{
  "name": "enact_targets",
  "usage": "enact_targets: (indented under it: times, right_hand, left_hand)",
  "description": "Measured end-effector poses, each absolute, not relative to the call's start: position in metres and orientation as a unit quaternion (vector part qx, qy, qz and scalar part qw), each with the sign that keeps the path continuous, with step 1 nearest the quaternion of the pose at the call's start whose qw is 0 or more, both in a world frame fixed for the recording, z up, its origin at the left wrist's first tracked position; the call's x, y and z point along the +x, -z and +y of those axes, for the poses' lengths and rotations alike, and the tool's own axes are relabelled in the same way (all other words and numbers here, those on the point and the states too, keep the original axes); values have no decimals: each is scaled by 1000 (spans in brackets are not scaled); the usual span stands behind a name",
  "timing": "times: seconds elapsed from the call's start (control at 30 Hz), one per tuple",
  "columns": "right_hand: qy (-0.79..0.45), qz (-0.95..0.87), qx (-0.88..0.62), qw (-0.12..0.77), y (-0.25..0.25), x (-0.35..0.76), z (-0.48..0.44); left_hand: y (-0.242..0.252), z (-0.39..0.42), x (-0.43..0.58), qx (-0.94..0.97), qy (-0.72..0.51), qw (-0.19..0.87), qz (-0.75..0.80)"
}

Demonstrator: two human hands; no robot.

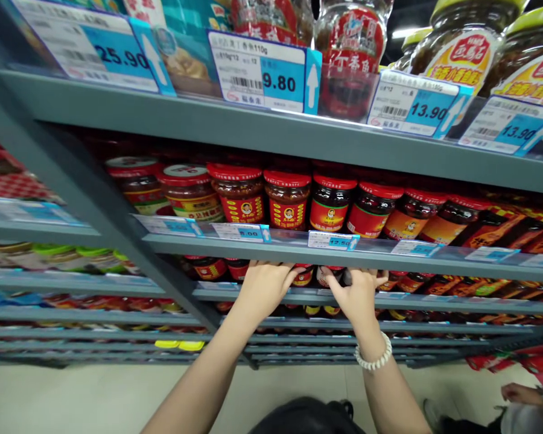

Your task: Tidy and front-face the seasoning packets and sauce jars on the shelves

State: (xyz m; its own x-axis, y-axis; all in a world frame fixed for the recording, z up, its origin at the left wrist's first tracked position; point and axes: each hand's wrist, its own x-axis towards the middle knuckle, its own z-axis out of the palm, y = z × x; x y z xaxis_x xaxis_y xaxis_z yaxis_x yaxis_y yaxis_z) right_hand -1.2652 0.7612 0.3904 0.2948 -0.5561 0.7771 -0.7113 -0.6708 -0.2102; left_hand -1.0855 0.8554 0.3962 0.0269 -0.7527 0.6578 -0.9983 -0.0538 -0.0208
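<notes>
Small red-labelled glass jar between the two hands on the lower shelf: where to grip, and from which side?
Grip the red-labelled glass jar by the sides of its body, coming straight in from the front. The grey metal shelf above covers its lid, and neighbouring jars stand close, so top access looks blocked.

The left hand [265, 289] and the right hand [357, 295] reach side by side into a lower shelf [434, 301], with small jars [304, 275] behind them. A jar row [288, 202] stands on the middle shelf [289, 248] above them, under the top shelf [253, 129].
</notes>
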Motion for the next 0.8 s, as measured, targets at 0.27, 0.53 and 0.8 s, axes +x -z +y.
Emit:
enact_targets:
  times: [0.27,0.53,0.8]
  right_hand:
    - [-449,-321,823,140,-390,-1261,779]
    - [-452,-329,816,148,-378,-1218,788]
    - [-479,-322,804,141,-375,-1215,785]
  left_hand:
    - [-391,888,-1063,696,-332,274,-575]
    - [-392,881,-1054,729,-324,233,-557]
    - [-385,870,-1059,725,-381,256,-514]
